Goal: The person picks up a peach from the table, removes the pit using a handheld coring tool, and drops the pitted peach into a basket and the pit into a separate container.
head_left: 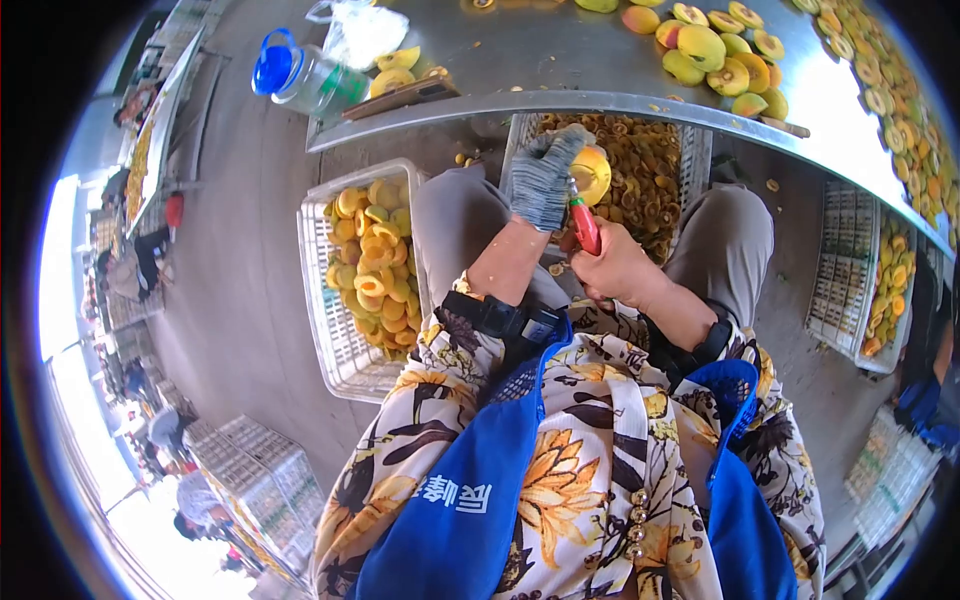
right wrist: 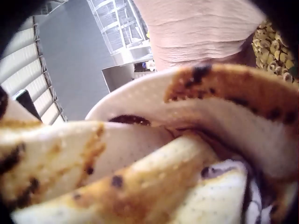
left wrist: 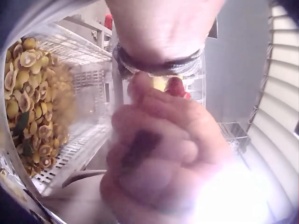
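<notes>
My left hand (head_left: 548,180), in a grey knit glove, grips a yellow peach half (head_left: 592,176) whose cut, hollowed face shows. In my bare right hand (head_left: 620,265) is a pitting tool with a red handle (head_left: 585,228); its metal end meets the fruit. Both hands are over a white crate (head_left: 697,160) between the knees, which holds many brownish cut fruit pieces (head_left: 640,165). The left wrist view shows the right hand (left wrist: 154,149) with curled fingers and the red handle end (left wrist: 175,87) behind it. A flowered sleeve (right wrist: 140,186) hides the right hand in the right wrist view.
A second crate (head_left: 318,330) of yellow peach halves (head_left: 372,270) stands left of the legs. Ahead is a metal table (head_left: 520,60) with peaches (head_left: 702,48), a clear bottle (head_left: 318,88) and a plastic bag (head_left: 358,35). Another crate (head_left: 845,270) stands far right.
</notes>
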`<state>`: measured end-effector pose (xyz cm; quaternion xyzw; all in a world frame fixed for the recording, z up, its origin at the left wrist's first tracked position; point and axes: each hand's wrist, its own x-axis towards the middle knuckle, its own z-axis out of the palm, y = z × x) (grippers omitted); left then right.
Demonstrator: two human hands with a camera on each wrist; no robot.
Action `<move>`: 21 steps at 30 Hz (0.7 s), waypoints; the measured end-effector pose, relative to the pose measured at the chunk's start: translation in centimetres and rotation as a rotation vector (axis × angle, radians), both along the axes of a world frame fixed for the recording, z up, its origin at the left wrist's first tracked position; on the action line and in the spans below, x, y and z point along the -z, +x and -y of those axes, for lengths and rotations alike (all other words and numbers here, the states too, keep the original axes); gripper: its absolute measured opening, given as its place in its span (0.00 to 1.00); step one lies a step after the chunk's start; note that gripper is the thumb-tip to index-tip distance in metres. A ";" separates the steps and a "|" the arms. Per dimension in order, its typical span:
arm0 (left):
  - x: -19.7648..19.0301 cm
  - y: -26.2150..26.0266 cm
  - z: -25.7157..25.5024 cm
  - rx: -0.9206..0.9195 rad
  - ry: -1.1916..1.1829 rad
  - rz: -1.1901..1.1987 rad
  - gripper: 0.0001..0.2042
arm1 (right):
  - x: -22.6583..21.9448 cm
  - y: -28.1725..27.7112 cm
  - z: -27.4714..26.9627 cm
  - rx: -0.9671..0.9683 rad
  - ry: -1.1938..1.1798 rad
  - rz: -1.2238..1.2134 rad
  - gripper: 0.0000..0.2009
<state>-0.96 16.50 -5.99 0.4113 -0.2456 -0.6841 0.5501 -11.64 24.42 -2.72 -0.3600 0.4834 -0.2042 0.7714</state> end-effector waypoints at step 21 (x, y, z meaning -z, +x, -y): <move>2.6 -0.4 1.6 0.046 -0.078 0.091 0.14 | -0.6 -0.3 0.9 0.084 0.193 0.136 0.09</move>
